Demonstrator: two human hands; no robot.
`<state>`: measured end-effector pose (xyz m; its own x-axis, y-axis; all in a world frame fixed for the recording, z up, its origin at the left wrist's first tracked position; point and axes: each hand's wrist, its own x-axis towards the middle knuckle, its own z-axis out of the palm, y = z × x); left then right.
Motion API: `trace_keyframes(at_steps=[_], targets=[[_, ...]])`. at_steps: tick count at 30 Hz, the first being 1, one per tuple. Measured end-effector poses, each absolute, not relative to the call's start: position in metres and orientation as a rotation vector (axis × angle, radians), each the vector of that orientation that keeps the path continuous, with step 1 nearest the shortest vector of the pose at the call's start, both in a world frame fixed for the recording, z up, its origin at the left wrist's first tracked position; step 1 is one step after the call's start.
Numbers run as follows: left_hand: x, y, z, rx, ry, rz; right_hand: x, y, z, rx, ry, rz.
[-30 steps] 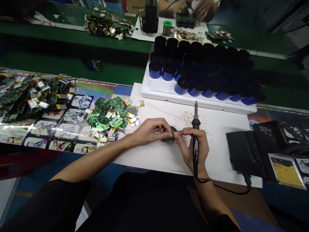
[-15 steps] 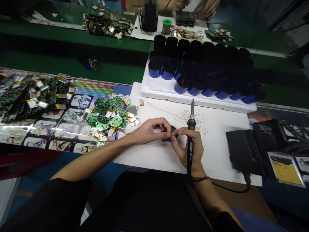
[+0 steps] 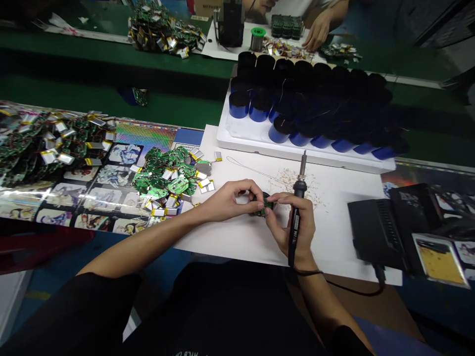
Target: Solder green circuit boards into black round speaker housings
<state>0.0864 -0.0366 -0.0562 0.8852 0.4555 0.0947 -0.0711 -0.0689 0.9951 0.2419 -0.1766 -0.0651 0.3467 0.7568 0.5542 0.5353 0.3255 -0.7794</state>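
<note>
My left hand [image 3: 230, 200] pinches a small green circuit board [image 3: 264, 207] over the white sheet [image 3: 241, 237]. My right hand [image 3: 295, 225] grips a black soldering iron [image 3: 297, 210] with its tip pointing away from me, and its fingertips also touch the board from the right. The board sits between both hands and is mostly hidden by fingers. A black cord runs from the iron to the black soldering station [image 3: 386, 230] on the right.
A heap of green boards with small batteries [image 3: 168, 178] lies left of my hands, a bigger heap [image 3: 44, 143] further left. A white tray [image 3: 237, 136] of dark blue cylinders stands behind. Across the green belt another person's hand [image 3: 317, 32] reaches among parts beside a solder spool [image 3: 257, 39].
My hands stay on the board; the soldering iron has tilted slightly to the right. The person opposite has reached a hand down to the parts on the far table.
</note>
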Motion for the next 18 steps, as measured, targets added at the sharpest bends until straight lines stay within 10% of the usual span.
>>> trace_keyframes(at_steps=[18], targets=[[0.0845, -0.0342, -0.0493, 1.765, 0.320, 0.480, 0.2477, -0.1824, -0.0683, -1.344, -1.431, 0.198]])
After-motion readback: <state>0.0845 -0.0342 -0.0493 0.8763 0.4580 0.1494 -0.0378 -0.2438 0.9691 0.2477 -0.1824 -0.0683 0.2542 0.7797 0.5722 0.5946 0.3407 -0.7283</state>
